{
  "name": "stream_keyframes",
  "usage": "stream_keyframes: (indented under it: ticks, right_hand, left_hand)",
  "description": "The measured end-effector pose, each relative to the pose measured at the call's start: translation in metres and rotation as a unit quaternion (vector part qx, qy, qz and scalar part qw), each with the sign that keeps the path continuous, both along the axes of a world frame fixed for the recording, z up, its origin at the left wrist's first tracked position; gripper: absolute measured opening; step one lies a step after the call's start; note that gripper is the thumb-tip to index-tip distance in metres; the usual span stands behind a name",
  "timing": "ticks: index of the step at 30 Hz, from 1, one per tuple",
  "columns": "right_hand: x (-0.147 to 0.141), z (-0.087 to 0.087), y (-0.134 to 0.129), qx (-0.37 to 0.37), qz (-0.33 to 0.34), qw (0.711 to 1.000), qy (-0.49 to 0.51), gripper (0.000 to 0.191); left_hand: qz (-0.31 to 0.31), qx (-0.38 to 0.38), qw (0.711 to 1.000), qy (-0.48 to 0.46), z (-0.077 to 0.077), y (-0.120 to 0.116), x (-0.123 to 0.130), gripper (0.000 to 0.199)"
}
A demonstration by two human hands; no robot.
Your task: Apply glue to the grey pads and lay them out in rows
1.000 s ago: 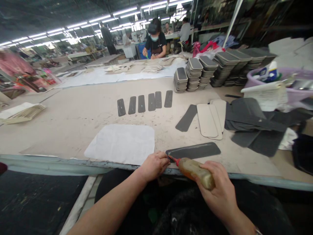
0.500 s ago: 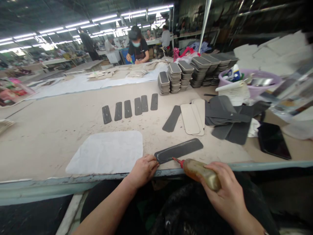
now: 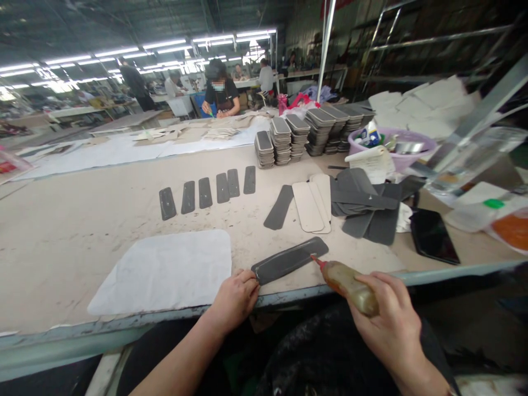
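Note:
A long dark grey strip with rounded corners lies at the table's front edge, a thin shiny line running along its border. My left hand has its fingers closed on the strip's left end. My right hand is wrapped round a squeeze bottle of yellowish-brown fluid, probably glue. Its red nozzle tip touches the strip near the right end. Left of my left hand lies a white sheet. Beyond it, several small dark pieces stand in a row with shiny marks on them.
Cream pieces and a pile of dark pieces lie to the right, beside a black phone. Farther back are stacks of grey pieces and a purple basin. A co-worker sits across the table.
The bottle's nozzle has moved rightward along the strip's near edge, leaving a line. My left hand stays on the strip's left end. The whole view has shifted slightly.

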State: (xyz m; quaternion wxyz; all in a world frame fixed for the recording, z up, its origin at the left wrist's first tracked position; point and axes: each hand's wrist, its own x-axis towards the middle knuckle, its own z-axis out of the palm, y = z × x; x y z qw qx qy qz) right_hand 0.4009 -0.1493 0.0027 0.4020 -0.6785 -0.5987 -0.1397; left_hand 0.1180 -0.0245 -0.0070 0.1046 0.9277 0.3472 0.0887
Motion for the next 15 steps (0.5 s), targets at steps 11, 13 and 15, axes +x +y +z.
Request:
stream_keyframes:
  ticks: [11, 13, 15]
  right_hand:
    - [-0.047, -0.003, 0.014, -0.046, 0.169, 0.980, 0.093, 0.030]
    - [-0.035, -0.004, 0.014, -0.034, 0.132, 0.987, 0.081, 0.028]
    - [-0.021, -0.005, 0.014, -0.012, 0.078, 0.995, 0.063, 0.028]
  left_hand:
    - [0.002, -0.019, 1.000, 0.008, 0.005, 0.000, 0.000, 0.022]
    - [0.003, -0.018, 1.000, 0.012, 0.006, 0.000, 0.001, 0.022]
    - [0.007, -0.019, 1.000, 0.018, 0.008, 0.000, 0.002, 0.022]
